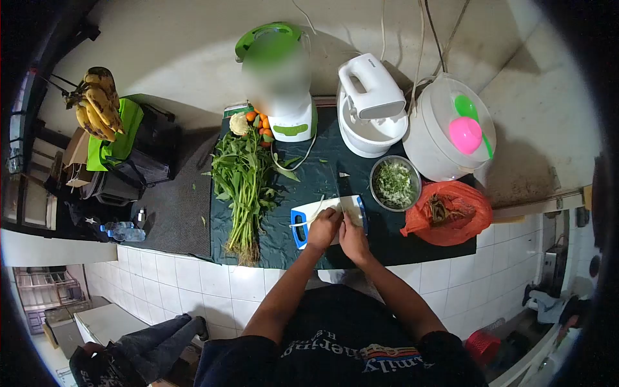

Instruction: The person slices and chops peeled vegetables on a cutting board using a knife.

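Note:
On the cutting board (353, 203), white with a blue edge and handle, my left hand (325, 227) is closed over thin white stalks (300, 224) that look like spring onion. Close beside it, my right hand (353, 238) is closed on a knife (336, 184), whose narrow dark blade points away from me; its handle is hidden in the fingers. A small white piece (343, 174) lies past the board. To the right, a metal bowl (420, 187) contains chopped green and white pieces (393, 182).
Leafy greens (242, 187) lie left, below a cauliflower (239, 124) and tomatoes (265, 133). Behind stand a blender (291, 119), a stand mixer (373, 87) and a white tub (438, 138). An orange plastic bag (451, 222) sits right. Another person's legs (161, 348) show lower left.

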Demonstrator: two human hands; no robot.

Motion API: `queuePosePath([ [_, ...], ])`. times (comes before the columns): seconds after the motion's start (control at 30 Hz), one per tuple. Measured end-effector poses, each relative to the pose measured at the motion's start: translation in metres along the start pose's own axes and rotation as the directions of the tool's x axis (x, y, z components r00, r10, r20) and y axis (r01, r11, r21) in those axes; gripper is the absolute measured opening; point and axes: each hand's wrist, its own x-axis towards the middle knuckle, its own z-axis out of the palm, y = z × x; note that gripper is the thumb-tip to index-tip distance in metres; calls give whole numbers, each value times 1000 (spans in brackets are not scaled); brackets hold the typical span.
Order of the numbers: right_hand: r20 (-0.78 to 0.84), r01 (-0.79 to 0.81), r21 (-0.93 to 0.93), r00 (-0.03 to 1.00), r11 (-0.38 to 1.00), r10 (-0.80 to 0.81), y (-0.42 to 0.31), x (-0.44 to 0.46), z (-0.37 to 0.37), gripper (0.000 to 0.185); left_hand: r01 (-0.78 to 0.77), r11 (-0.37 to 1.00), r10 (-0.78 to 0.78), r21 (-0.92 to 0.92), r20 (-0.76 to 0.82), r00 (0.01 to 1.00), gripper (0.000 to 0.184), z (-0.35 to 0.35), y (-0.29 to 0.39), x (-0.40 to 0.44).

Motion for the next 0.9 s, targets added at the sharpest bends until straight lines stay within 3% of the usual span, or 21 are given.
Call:
queuePosePath([
  [0.13,-22,20,2,1000,1000,-20,-2,2,-5,45,41,999,-41,-17,29,999,24,4,-3,-4],
  [0.2,-37,39,-1,999,999,-39,-5,-4,-8,45,8,1000,-9,-20,-32,999,23,6,-4,-4],
  [0.27,85,-13,-53,996,999,18,-10,-12,-16,45,49,998,-49,-28,-13,999,23,5,-1,-4],
  [0.37,130,-46,-82,990,996,56,-16,-14,-20,44,82,996,-81,-31,12,997,22,4,1,-4],
  [0.7,18,57,-41,998,998,-56,-12,11,-9,44,91,991,-95,-103,-37,995,18,6,-3,-3],
  [0.9,161,-27,-114,986,993,45,-15,-17,-20,45,82,992,-85,-93,-29,996,18,1,0,-2],
])
